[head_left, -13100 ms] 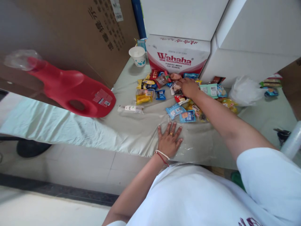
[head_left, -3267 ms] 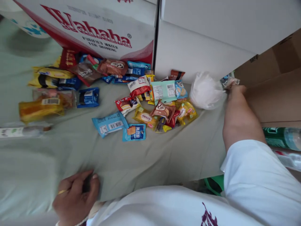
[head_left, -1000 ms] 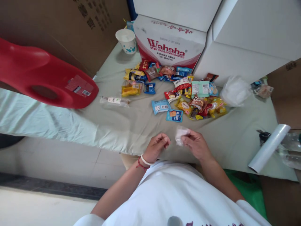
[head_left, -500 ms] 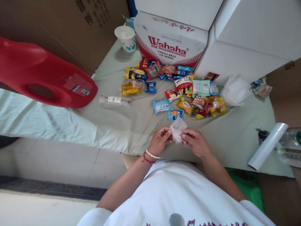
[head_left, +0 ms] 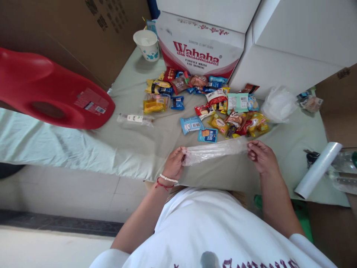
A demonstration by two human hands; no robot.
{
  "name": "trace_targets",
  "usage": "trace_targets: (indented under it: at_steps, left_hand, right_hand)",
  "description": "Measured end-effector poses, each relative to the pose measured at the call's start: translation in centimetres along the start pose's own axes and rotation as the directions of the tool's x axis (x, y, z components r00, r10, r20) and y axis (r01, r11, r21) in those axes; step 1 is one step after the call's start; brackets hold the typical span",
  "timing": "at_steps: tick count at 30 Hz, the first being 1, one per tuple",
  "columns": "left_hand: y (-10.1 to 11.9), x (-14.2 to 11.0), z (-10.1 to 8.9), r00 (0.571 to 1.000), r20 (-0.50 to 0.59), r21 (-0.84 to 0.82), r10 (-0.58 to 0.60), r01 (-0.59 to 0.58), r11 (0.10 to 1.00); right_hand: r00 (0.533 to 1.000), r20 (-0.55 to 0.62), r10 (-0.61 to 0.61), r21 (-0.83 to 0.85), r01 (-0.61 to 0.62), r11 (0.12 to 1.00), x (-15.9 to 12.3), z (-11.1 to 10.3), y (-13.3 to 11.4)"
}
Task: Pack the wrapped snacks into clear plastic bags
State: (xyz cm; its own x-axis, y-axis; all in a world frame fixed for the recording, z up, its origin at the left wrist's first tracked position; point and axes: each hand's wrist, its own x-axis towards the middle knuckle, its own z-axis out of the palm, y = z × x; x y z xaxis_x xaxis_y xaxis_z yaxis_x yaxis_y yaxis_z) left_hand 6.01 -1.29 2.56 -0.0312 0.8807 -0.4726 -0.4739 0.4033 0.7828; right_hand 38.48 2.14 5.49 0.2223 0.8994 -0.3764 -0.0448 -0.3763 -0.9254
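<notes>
A clear plastic bag (head_left: 216, 150) is stretched sideways between my two hands, just above the cloth-covered table. My left hand (head_left: 175, 160) pinches its left end; a white bead bracelet and a red cord are on that wrist. My right hand (head_left: 260, 154) pinches the other end, a little higher. Right beyond the plastic lie a blue snack packet (head_left: 208, 135) and a light blue packet (head_left: 191, 124). Farther back is a loose heap of small wrapped snacks (head_left: 216, 97) in yellow, red, blue and brown wrappers.
On the left lies a big red jug (head_left: 64, 93). A paper cup (head_left: 147, 45) stands by the Wahaha carton (head_left: 200, 48) at the back. A clear wrapped packet (head_left: 135, 119) is left of the heap. White crumpled bags (head_left: 279, 104) and a plastic roll (head_left: 318, 170) are on the right.
My hands have moved apart, left hand leftward and right hand rightward and slightly up. The bunched plastic between them is now drawn out into a long strip.
</notes>
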Motion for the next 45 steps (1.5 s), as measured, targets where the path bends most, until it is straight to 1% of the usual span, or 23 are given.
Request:
trace_targets:
  at_steps: [1,3,5,6,7,8,10,12,13,14,16,18,23,26,28,31,34,36,38,39,40,42,45]
  left_hand:
    - [0.1,0.1,-0.1,1.000,0.003,-0.004,-0.004,0.004,1.000]
    - [0.1,0.3,-0.2,1.000,0.008,-0.006,-0.008,0.008,1.000]
    - [0.0,0.4,-0.2,1.000,0.014,-0.006,-0.022,0.023,1.000]
    - [0.0,0.4,-0.1,0.999,0.018,-0.005,-0.035,0.035,0.999]
    - [-0.1,0.4,-0.1,0.999,0.022,-0.004,-0.049,0.050,0.999]
    - [-0.1,0.4,0.0,0.997,0.026,-0.002,-0.066,0.066,0.998]
    - [0.0,0.5,0.1,0.995,0.035,0.010,-0.098,0.098,0.995]
    - [0.1,0.5,0.2,0.991,0.046,0.029,-0.126,0.124,0.992]
    - [0.3,0.5,0.2,0.989,0.051,0.039,-0.137,0.135,0.990]
    - [0.3,0.5,0.1,0.988,0.053,0.046,-0.145,0.143,0.989]
    - [0.5,0.5,0.0,0.987,0.050,0.050,-0.151,0.149,0.988]
    - [0.5,0.6,-0.1,0.989,0.036,0.039,-0.146,0.144,0.989]
    - [0.4,0.7,-0.2,0.993,0.000,-0.007,-0.115,0.115,0.993]
    - [0.4,0.0,0.2,0.996,-0.041,-0.092,-0.074,0.070,0.993]
    - [0.2,-0.8,0.6,0.998,-0.045,-0.118,-0.042,0.037,0.992]
    - [-0.5,-1.7,1.7,1.000,-0.004,0.055,0.018,-0.018,0.998]
    - [-1.4,-1.7,2.8,0.995,0.050,0.269,0.085,-0.096,0.958]
    - [-1.8,-1.2,3.4,0.991,0.076,0.308,0.109,-0.127,0.943]
    - [-2.0,-0.6,3.6,0.992,0.076,0.275,0.101,-0.118,0.954]
    - [-2.0,-0.4,3.7,0.993,0.070,0.244,0.091,-0.106,0.964]
    - [-2.0,-0.2,3.7,0.995,0.065,0.214,0.081,-0.093,0.972]
    - [-2.0,0.0,3.6,0.996,0.066,0.171,0.063,-0.074,0.983]
    - [-2.1,0.1,3.4,0.997,0.044,0.097,0.065,-0.069,0.993]
  right_hand:
    - [0.999,-0.014,-0.042,-0.138,0.040,0.990,0.4,-0.8,0.2]
    - [0.979,-0.058,-0.194,-0.402,0.155,0.902,0.4,-1.9,0.4]
    - [0.906,-0.092,-0.413,-0.575,0.290,0.765,-0.7,-2.0,0.1]
    - [0.858,-0.067,-0.509,-0.622,0.364,0.694,-1.6,-1.5,-0.1]
    - [0.816,0.003,-0.578,-0.641,0.445,0.626,-2.5,-0.7,-0.3]
    - [0.779,0.120,-0.615,-0.631,0.538,0.559,-3.5,0.4,-0.4]
    - [0.678,0.425,-0.600,-0.538,0.722,0.434,-4.8,3.4,-0.2]
    - [0.547,0.644,-0.535,-0.437,0.837,0.329,-5.3,6.5,0.8]
    - [0.498,0.698,-0.515,-0.408,0.867,0.285,-5.1,7.8,1.4]
    - [0.466,0.725,-0.507,-0.391,0.885,0.254,-4.9,9.0,2.0]
    - [0.450,0.741,-0.498,-0.372,0.893,0.253,-4.3,10.4,3.0]
    - [0.480,0.739,-0.472,-0.365,0.875,0.318,-4.0,10.9,3.3]
    - [0.621,0.674,-0.401,-0.378,0.756,0.535,-4.8,11.0,2.7]
    - [0.706,0.581,-0.404,-0.405,0.682,0.609,-5.4,11.3,2.6]
    - [0.747,0.524,-0.409,-0.420,0.645,0.639,-5.6,11.5,2.7]
    - [0.770,0.487,-0.411,-0.417,0.619,0.665,-5.6,11.8,2.8]
    - [0.787,0.476,-0.392,-0.396,0.590,0.704,-5.6,11.9,3.0]
    - [0.832,0.467,-0.301,-0.340,0.483,0.807,-5.5,11.8,3.1]
    - [0.881,0.451,-0.144,-0.234,0.273,0.933,-5.4,11.7,3.3]
    - [0.894,0.442,-0.070,-0.170,0.160,0.972,-5.3,11.5,3.3]
    - [0.902,0.431,-0.014,-0.107,0.066,0.992,-5.1,11.4,3.3]
    - [0.918,0.396,0.038,-0.003,-0.040,0.999,-4.9,11.0,3.2]
    - [0.956,0.291,0.032,0.128,-0.072,0.989,-4.5,10.4,2.8]
